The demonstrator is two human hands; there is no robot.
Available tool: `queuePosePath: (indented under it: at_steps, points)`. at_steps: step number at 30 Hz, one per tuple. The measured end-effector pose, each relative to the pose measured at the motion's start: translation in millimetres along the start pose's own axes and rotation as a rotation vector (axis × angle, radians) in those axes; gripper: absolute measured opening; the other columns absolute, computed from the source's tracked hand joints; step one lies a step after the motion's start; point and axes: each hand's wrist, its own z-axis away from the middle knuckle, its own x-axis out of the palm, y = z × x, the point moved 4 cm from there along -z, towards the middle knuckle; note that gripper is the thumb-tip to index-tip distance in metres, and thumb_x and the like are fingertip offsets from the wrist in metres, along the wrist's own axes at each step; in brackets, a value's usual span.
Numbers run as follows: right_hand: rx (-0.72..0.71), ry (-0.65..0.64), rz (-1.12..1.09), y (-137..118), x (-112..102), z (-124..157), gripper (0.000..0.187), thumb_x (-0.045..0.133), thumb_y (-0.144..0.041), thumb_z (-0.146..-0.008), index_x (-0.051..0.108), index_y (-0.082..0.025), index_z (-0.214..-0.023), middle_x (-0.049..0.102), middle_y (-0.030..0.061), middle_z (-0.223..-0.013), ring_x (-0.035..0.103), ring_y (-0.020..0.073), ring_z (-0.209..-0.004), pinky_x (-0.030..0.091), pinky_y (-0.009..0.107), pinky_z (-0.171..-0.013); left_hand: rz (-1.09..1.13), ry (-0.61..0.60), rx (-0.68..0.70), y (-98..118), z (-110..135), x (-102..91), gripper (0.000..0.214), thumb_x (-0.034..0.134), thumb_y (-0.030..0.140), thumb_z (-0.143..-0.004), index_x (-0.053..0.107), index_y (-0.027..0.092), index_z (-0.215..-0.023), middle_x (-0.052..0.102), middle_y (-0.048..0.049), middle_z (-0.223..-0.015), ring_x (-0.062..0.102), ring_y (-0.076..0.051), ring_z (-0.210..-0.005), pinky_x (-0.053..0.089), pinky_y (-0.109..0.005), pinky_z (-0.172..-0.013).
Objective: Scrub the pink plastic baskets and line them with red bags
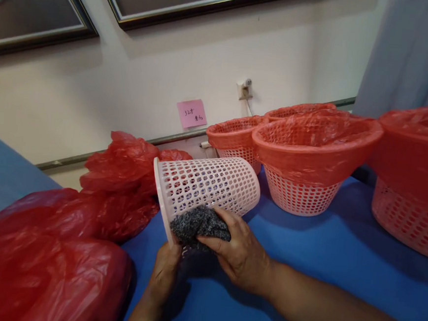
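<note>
A pale pink perforated plastic wastebasket (212, 180) lies tilted on its side above the blue table, its open rim facing left. My left hand (165, 265) is closed on the lower part of that rim; some of its fingers are hidden behind the wall. In my right hand (242, 251) is a bunched dark grey cloth (199, 224), pinched between thumb and fingers. The cloth presses against the basket's outer side, close to the rim.
Red plastic bags (51, 256) are heaped at the left. Several baskets lined with red bags, such as the near lined basket (304, 187), stand at the back and right. Behind are a wall with a pink note (191, 113), a socket (244, 90) and the blue tabletop (303, 246).
</note>
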Motion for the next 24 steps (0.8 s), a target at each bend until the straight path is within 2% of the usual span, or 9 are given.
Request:
queuePosePath:
  at_steps: [2, 4, 9, 12, 14, 17, 19, 21, 24]
  points:
    - [0.011, 0.012, 0.002, 4.1, 1.9, 1.3, 0.063, 0.050, 0.000, -0.088, 0.053, -0.034, -0.141, 0.023, 0.0086, -0.159, 0.037, 0.0267, -0.144, 0.046, 0.048, -0.113, -0.036, 0.006, 0.025, 0.2, -1.2, -1.7, 0.059, 0.064, 0.064, -0.086, 0.078, 0.015, -0.114, 0.078, -0.0134, -0.116, 0.069, -0.036, -0.114, 0.054, -0.047, -0.103]
    - [0.103, 0.061, 0.001, 19.0, -0.9, 1.7, 0.066, 0.048, 0.001, -0.086, 0.051, -0.031, -0.143, 0.025, 0.0094, -0.159, 0.038, 0.0265, -0.145, 0.046, 0.047, -0.114, -0.045, -0.004, 0.072, -0.8, -1.7, -3.9, 0.059, 0.064, 0.062, -0.086, 0.078, 0.013, -0.114, 0.076, -0.0149, -0.120, 0.068, -0.037, -0.116, 0.051, -0.049, -0.106]
    - [0.573, 0.263, 0.053, 88.6, -20.7, 2.3, 0.072, 0.051, -0.002, -0.080, 0.049, -0.028, -0.147, 0.037, 0.0119, -0.153, 0.042, 0.0300, -0.144, 0.042, 0.053, -0.118, -0.195, -0.091, 0.170, 4.8, 2.6, -1.3, 0.051, 0.063, 0.056, -0.088, 0.079, 0.016, -0.115, 0.076, -0.0154, -0.121, 0.067, -0.038, -0.118, 0.051, -0.049, -0.107]
    - [0.743, 0.274, 0.071, 111.6, -26.2, 3.0, 0.072, 0.053, -0.007, -0.080, 0.049, -0.028, -0.148, 0.044, 0.0129, -0.149, 0.048, 0.0327, -0.140, 0.045, 0.055, -0.115, -0.316, -0.184, 0.224, 15.9, 7.0, 7.5, 0.047, 0.062, 0.048, -0.090, 0.074, 0.018, -0.125, 0.075, -0.0144, -0.122, 0.068, -0.036, -0.116, 0.053, -0.048, -0.103]
    - [0.690, 0.211, 0.030, 106.5, -23.9, 1.2, 0.074, 0.053, -0.006, -0.080, 0.047, -0.029, -0.149, 0.046, 0.0123, -0.148, 0.052, 0.0311, -0.137, 0.047, 0.053, -0.114, -0.401, -0.251, 0.269, 23.1, 7.9, 15.0, 0.045, 0.063, 0.041, -0.090, 0.071, 0.021, -0.129, 0.075, -0.0133, -0.123, 0.067, -0.035, -0.118, 0.052, -0.049, -0.104]
    - [0.409, 0.051, -0.070, 73.1, -14.1, -1.6, 0.078, 0.052, -0.002, -0.079, 0.046, -0.032, -0.150, 0.042, 0.0105, -0.151, 0.052, 0.0274, -0.137, 0.047, 0.048, -0.114, -0.500, -0.335, 0.311, 27.1, 4.5, 24.5, 0.043, 0.063, 0.032, -0.090, 0.070, 0.024, -0.131, 0.075, -0.0118, -0.123, 0.065, -0.035, -0.122, 0.050, -0.049, -0.107]
    - [0.217, -0.073, -0.119, 46.4, -5.9, 0.2, 0.078, 0.055, -0.001, -0.079, 0.046, -0.032, -0.150, 0.037, 0.0109, -0.156, 0.050, 0.0285, -0.138, 0.048, 0.048, -0.112, -0.508, -0.359, 0.296, 23.7, 0.7, 26.5, 0.040, 0.065, 0.032, -0.088, 0.073, 0.024, -0.126, 0.076, -0.0119, -0.121, 0.066, -0.035, -0.119, 0.049, -0.050, -0.108]
    - [0.074, -0.176, -0.148, 25.8, 1.6, 3.8, 0.074, 0.059, -0.003, -0.081, 0.049, -0.033, -0.148, 0.035, 0.0114, -0.158, 0.051, 0.0300, -0.137, 0.051, 0.048, -0.108, -0.452, -0.336, 0.239, 16.4, -1.7, 23.1, 0.037, 0.071, 0.034, -0.082, 0.077, 0.023, -0.117, 0.077, -0.0120, -0.115, 0.069, -0.035, -0.112, 0.051, -0.049, -0.105]
    - [-0.036, -0.270, -0.170, 12.2, 9.5, 8.0, 0.065, 0.063, -0.011, -0.086, 0.052, -0.036, -0.145, 0.039, 0.0111, -0.157, 0.053, 0.0304, -0.133, 0.054, 0.048, -0.103, -0.248, -0.192, 0.120, 3.8, -0.7, 9.7, 0.046, 0.080, 0.042, -0.074, 0.077, 0.021, -0.115, 0.078, -0.0116, -0.112, 0.070, -0.036, -0.109, 0.056, -0.046, -0.100]
